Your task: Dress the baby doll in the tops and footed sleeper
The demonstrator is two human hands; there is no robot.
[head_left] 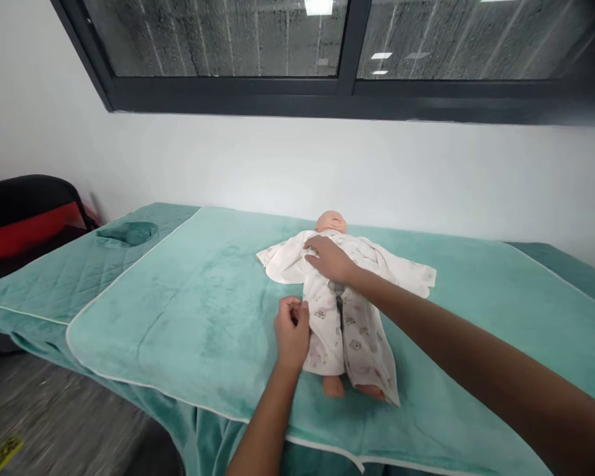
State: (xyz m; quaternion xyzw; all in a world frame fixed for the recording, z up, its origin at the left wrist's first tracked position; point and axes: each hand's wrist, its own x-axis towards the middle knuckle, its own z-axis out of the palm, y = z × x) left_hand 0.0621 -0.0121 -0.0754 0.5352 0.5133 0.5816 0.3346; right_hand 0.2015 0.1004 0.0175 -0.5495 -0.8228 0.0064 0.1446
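A baby doll (330, 222) lies on its back on a teal towel (193, 311), dressed in a white printed romper (357, 330). Its bare feet stick out at the near end. My right hand (330, 258) lies flat on the doll's chest, fingers stretched toward its left shoulder. My left hand (291, 330) pinches the romper's edge at the doll's hip, fingers closed on the cloth. The romper's sleeves spread out flat to both sides.
The towel covers a padded teal massage bed (54, 277) with a face hole (127, 232) at the left end. A black and red bag (24, 218) sits at far left. A white wall and dark window are behind; grey floor (54, 416) lies below.
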